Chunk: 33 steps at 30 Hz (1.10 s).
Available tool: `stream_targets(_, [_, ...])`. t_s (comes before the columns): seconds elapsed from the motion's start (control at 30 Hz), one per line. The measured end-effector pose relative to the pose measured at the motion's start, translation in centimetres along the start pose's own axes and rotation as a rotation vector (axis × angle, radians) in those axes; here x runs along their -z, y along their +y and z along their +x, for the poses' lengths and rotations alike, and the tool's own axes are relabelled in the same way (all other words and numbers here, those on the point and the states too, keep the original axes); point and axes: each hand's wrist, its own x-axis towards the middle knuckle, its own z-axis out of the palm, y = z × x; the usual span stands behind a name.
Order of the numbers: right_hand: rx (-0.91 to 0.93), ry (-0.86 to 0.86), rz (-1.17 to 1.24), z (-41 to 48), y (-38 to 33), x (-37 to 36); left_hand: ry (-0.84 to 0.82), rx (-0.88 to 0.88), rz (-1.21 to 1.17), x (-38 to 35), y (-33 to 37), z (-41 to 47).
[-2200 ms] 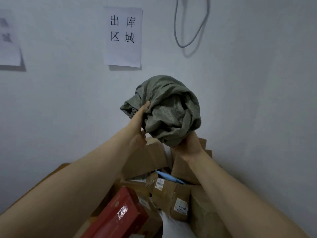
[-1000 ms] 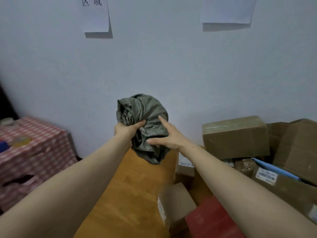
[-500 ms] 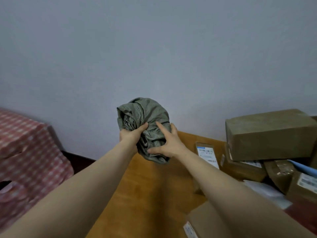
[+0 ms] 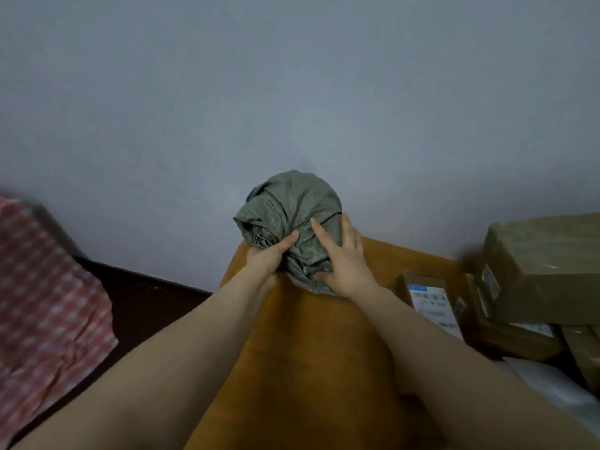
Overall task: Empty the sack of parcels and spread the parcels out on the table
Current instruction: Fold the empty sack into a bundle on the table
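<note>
From the head camera, the crumpled grey-green woven sack (image 4: 292, 209) is balled up and held in the air over the far end of the orange-brown wooden bench (image 4: 308, 352), close to the pale wall. The left hand (image 4: 266, 258) has its grip closed on the sack's lower left folds, thumb pressed into the fabric. The right hand (image 4: 344, 258) cups the right side, fingers spread over the bundle and thumb tucked in below. Both forearms reach forward, nearly straight, and converge on the sack.

The sack looks emptied. Parcels lie at the right: a large brown taped carton (image 4: 545, 264) stacked on others, and a smaller labelled cardboard box (image 4: 428, 297) beside them. To finish well, set the sack aside, clear of the bench's open part, then pull the stacked parcels apart into that space. A red-checked cloth (image 4: 48, 303) lies off to the left.
</note>
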Motion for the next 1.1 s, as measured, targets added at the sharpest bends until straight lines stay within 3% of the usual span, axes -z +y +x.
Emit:
stream_targets(0.13, [-0.007,0.014,-0.105,2.6,1.4,-1.2,-0.033,0.034,-0.073,-0.9,-1.3,3.1])
stream_targets(0.23, [-0.029,-0.031,-0.156,4.4,2.7,-2.0,0.006,0.049,0.021,-1.1,-1.9,5.1])
stream_targets(0.3, [-0.032,-0.096,-0.222,5.2,3.3,-2.6,0.113,0.046,0.216,-1.1,-2.0,6.0])
stream_targets(0.4, [0.029,-0.125,-0.308,5.8,3.7,-3.7,0.373,0.012,0.698,-1.0,-1.2,5.9])
stream_targets(0.43, [0.047,-0.121,-0.304,6.0,3.7,-4.0,0.447,-0.072,0.873,-1.0,-0.9,5.6])
stream_targets(0.5, [0.044,-0.127,-0.288,6.2,3.8,-4.1,0.447,-0.449,1.198,-0.9,0.0,4.9])
stream_targets(0.57, [0.027,-0.145,-0.299,6.3,4.0,-4.1,0.292,-0.877,1.495,-0.8,1.0,4.1])
stream_targets(0.63, [0.014,-0.151,-0.294,6.2,4.1,-4.2,0.068,-1.045,1.826,-1.5,1.9,4.1])
stream_targets(0.7, [-0.002,-0.145,-0.250,6.2,3.9,-4.5,-0.131,-0.944,2.116,-2.5,2.6,4.8])
stream_targets(0.77, [-0.012,-0.145,-0.218,6.1,3.7,-4.6,-0.235,-0.771,2.236,-2.8,2.7,6.0])
stream_targets(1.1, [-0.030,-0.244,-0.143,8.7,4.1,-6.9,-0.305,-0.533,2.278,-1.8,2.5,11.0])
